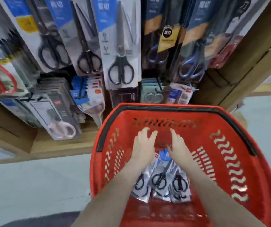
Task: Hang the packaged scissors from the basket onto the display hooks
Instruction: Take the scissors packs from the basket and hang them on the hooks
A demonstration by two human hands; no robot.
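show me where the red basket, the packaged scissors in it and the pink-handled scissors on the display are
red basket (197, 138), head view, bare part of its far wall
packaged scissors (160, 178), head view, black handles of the middle pack
pink-handled scissors (62, 129), head view, the pink handle loops

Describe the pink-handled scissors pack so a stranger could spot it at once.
Find the red basket, then look left to the display's lower row. The pink-handled scissors pack is frontmost there, on grey card. Its pale pink handles stand out; the packs above have black ones.
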